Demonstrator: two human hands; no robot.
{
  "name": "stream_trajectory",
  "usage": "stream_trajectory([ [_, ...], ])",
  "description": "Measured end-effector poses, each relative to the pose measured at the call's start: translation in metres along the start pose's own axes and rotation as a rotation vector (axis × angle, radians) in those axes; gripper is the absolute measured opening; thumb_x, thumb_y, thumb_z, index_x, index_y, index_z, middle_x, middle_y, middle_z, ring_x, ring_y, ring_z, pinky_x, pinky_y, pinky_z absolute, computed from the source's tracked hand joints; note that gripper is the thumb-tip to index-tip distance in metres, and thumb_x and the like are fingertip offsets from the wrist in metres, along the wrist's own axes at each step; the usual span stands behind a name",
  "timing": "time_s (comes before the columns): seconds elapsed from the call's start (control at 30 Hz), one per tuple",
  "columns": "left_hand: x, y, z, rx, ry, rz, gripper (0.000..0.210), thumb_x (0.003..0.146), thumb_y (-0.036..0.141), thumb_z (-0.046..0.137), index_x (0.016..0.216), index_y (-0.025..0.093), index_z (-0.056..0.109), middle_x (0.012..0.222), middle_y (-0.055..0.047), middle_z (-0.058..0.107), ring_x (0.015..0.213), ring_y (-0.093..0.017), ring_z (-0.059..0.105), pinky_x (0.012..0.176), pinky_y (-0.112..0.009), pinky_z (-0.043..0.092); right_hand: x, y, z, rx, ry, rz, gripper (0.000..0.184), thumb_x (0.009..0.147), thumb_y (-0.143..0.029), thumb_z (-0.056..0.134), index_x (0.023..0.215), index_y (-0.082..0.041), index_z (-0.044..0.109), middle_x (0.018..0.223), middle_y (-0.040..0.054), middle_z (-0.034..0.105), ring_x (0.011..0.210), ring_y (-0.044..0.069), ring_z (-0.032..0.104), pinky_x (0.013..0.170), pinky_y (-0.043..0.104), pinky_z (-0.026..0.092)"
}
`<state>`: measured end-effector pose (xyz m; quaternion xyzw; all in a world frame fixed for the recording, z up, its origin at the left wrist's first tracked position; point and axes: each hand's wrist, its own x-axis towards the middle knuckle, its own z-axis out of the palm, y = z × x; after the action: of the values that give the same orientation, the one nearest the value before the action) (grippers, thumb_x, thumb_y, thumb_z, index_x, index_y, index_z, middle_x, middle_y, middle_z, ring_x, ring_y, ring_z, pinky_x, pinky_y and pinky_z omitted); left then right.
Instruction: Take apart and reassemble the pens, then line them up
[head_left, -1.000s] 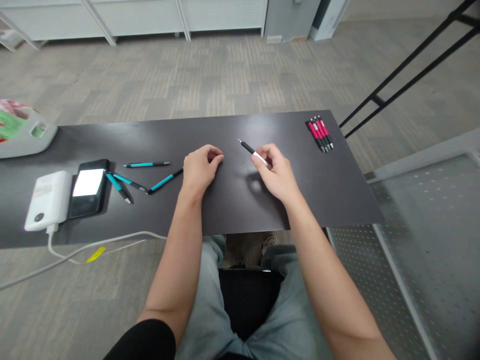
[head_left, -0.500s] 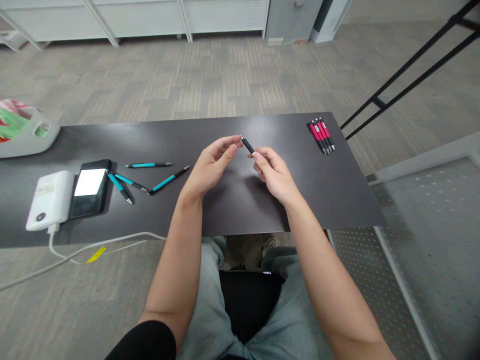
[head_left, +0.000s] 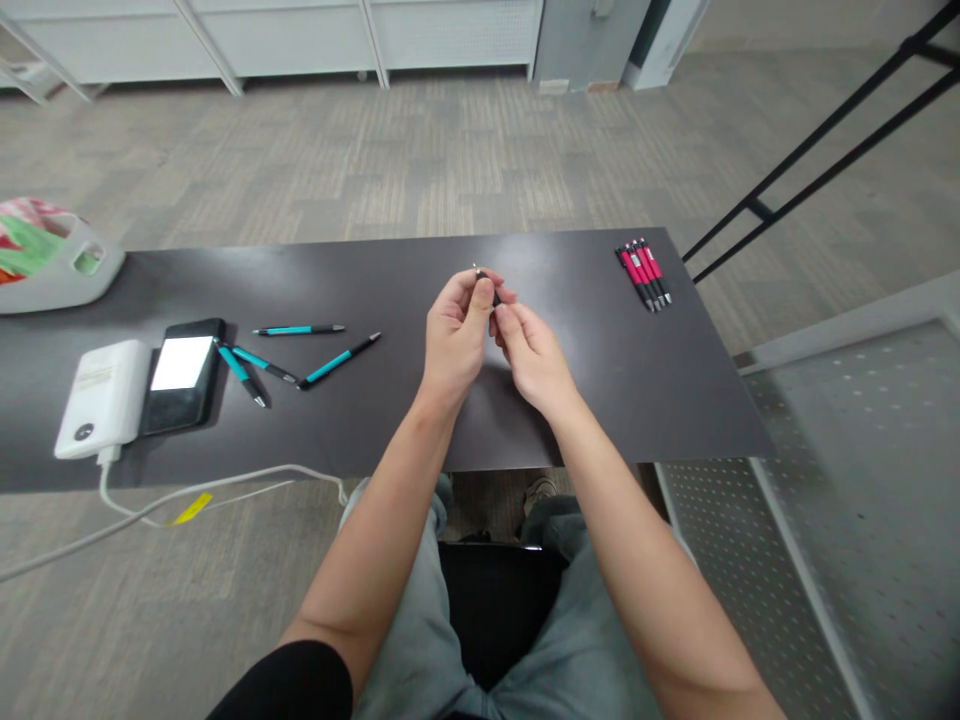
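Note:
Both my hands meet over the middle of the table on one pen (head_left: pixel 496 298). Its black grip and metal tip show between the fingers; the rest is hidden. My left hand (head_left: pixel 463 325) is closed, thumb and fingers pinching the grip near the tip. My right hand (head_left: pixel 531 355) is closed around the pen's other end. Left of my hands lie several blue-and-black pens, among them a flat one (head_left: pixel 300 330) and a slanted one (head_left: pixel 341 360). A row of red-and-black pens (head_left: pixel 643 275) lies side by side near the table's far right corner.
At the left on the dark table (head_left: pixel 420 445) are a white power bank (head_left: pixel 103 395) with a cable (head_left: pixel 247 475) and a black phone (head_left: pixel 180 375) with a lit screen. A white basket (head_left: pixel 97 280) stands at the far left. A black metal frame (head_left: pixel 787 185) rises beyond the right edge.
My left hand has moved right and closed on the pen's black grip, which showed bare before. My right hand keeps hold of the other end and has shifted slightly left.

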<state>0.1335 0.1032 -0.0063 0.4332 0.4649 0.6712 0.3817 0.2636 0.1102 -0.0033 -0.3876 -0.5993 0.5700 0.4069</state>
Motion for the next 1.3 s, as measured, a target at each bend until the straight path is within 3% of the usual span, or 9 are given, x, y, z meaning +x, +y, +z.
stream_trajectory([
  [0.13,-0.002,-0.001,0.006,-0.002,0.04,0.043,0.044,0.113,0.071,0.079,0.113,0.027,0.078,0.107,-0.007,0.09,0.11,-0.026,0.09,0.084,-0.037,0.071,0.001,0.004,0.003,-0.082,0.068,-0.14,0.062,0.11,-0.09,0.061,0.103,-0.029,0.068,0.098,0.0054,0.066,0.107,0.027,0.069,0.094,0.04,0.062],
  [0.37,0.002,0.01,-0.002,-0.103,0.029,-0.009,0.049,0.094,0.071,0.101,0.099,0.027,0.08,0.106,-0.006,0.092,0.107,-0.026,0.09,0.091,-0.037,0.074,0.001,0.008,-0.002,-0.027,0.104,-0.129,0.062,0.098,-0.089,0.083,0.107,-0.031,0.061,0.09,-0.0006,0.057,0.084,0.022,0.057,0.078,0.037,0.055],
  [0.47,0.004,0.01,-0.005,-0.102,0.015,-0.003,0.049,0.092,0.07,0.102,0.096,0.027,0.08,0.107,-0.006,0.092,0.1,-0.024,0.088,0.09,-0.037,0.073,0.001,0.009,-0.004,-0.03,0.086,-0.09,0.063,0.105,-0.094,0.069,0.106,-0.031,0.06,0.083,-0.002,0.049,0.08,0.022,0.054,0.074,0.036,0.051],
  [0.53,0.005,0.009,-0.007,-0.089,0.011,0.006,0.049,0.093,0.071,0.101,0.094,0.027,0.08,0.108,-0.007,0.092,0.096,-0.023,0.087,0.086,-0.036,0.072,0.002,0.01,-0.006,-0.044,0.043,-0.082,0.065,0.109,-0.095,0.059,0.105,-0.031,0.062,0.085,-0.0002,0.052,0.082,0.023,0.057,0.074,0.038,0.05],
  [0.7,0.007,0.01,-0.011,-0.039,0.041,0.007,0.045,0.094,0.065,0.103,0.093,0.027,0.079,0.104,-0.006,0.089,0.101,-0.023,0.086,0.091,-0.037,0.071,0.004,0.012,-0.006,-0.027,0.044,-0.146,0.063,0.099,-0.09,0.081,0.115,-0.033,0.058,0.091,-0.0012,0.058,0.081,0.023,0.058,0.076,0.038,0.052],
  [0.87,0.009,0.011,-0.014,0.01,0.021,-0.002,0.043,0.096,0.061,0.103,0.094,0.026,0.078,0.1,-0.003,0.086,0.083,-0.017,0.079,0.082,-0.032,0.068,0.004,0.013,-0.005,-0.1,0.013,-0.135,0.064,0.111,-0.093,0.056,0.104,-0.03,0.059,0.089,0.0013,0.059,0.087,0.024,0.061,0.082,0.039,0.054],
  [1.0,0.009,0.01,-0.015,0.022,0.036,0.01,0.041,0.098,0.057,0.102,0.093,0.025,0.077,0.097,-0.002,0.084,0.09,-0.018,0.08,0.087,-0.031,0.067,0.004,0.016,-0.004,-0.118,0.077,-0.139,0.059,0.103,-0.086,0.077,0.117,-0.031,0.061,0.103,0.0025,0.065,0.091,0.023,0.063,0.081,0.037,0.056],
  [1.17,0.009,0.01,-0.013,0.018,0.014,-0.035,0.039,0.099,0.052,0.102,0.093,0.024,0.075,0.091,0.0,0.079,0.079,-0.015,0.075,0.078,-0.029,0.063,0.004,0.015,-0.005,-0.124,0.008,-0.138,0.056,0.116,-0.084,0.057,0.106,-0.029,0.065,0.094,0.0041,0.065,0.093,0.026,0.066,0.088,0.041,0.057],
  [1.3,0.01,0.011,-0.013,0.008,0.042,-0.049,0.036,0.099,0.045,0.103,0.091,0.024,0.074,0.09,0.0,0.078,0.083,-0.016,0.076,0.079,-0.029,0.061,0.003,0.013,-0.004,-0.109,0.044,-0.155,0.055,0.105,-0.083,0.078,0.118,-0.032,0.064,0.095,0.0013,0.066,0.086,0.024,0.063,0.083,0.04,0.055],
])
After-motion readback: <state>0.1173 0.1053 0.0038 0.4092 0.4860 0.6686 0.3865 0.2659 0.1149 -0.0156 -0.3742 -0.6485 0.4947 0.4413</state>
